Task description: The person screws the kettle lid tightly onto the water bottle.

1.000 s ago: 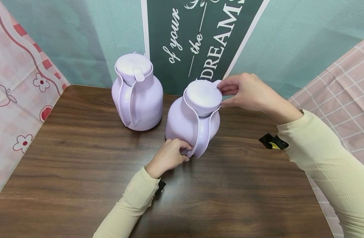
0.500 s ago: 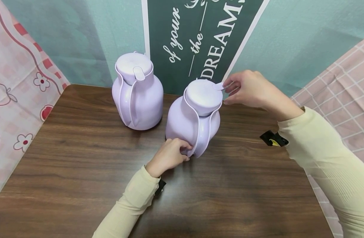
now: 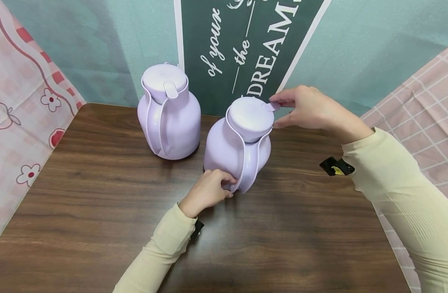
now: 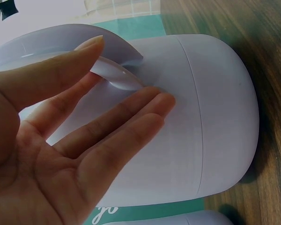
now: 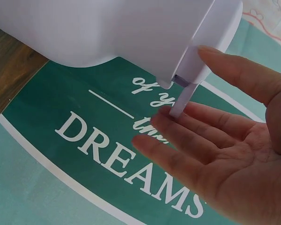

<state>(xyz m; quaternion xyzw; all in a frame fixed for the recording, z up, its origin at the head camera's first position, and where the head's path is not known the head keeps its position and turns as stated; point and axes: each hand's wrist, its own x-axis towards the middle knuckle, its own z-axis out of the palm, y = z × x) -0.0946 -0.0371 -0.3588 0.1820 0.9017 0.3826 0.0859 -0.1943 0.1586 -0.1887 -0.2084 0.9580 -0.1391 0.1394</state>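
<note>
Two lilac thermos jugs stand upright on a wooden table. The right jug (image 3: 227, 150) has its handle turned toward me, and its lid (image 3: 250, 116) sits in the neck. From that lid a small lever tab (image 3: 272, 106) sticks out to the right. My left hand (image 3: 207, 191) pinches the handle's lower end (image 4: 122, 77), thumb on one side, index finger behind, other fingertips against the body. My right hand (image 3: 309, 109) is at the lid, fingers fairly straight with the tips at the tab (image 5: 182, 101) and the thumb on the lid's edge.
The other jug (image 3: 172, 126) stands to the left, its lid tab lying over its handle. Behind both hangs a teal cloth (image 3: 99, 49) with a dark green lettered panel (image 3: 224, 93). Patterned pink cloths (image 3: 29, 122) line the sides of the wooden table (image 3: 117, 195).
The right hand's fingertips drew slightly away from the lid, then came back to the tab, which now sticks out a little more plainly. Left hand and both jugs stay put.
</note>
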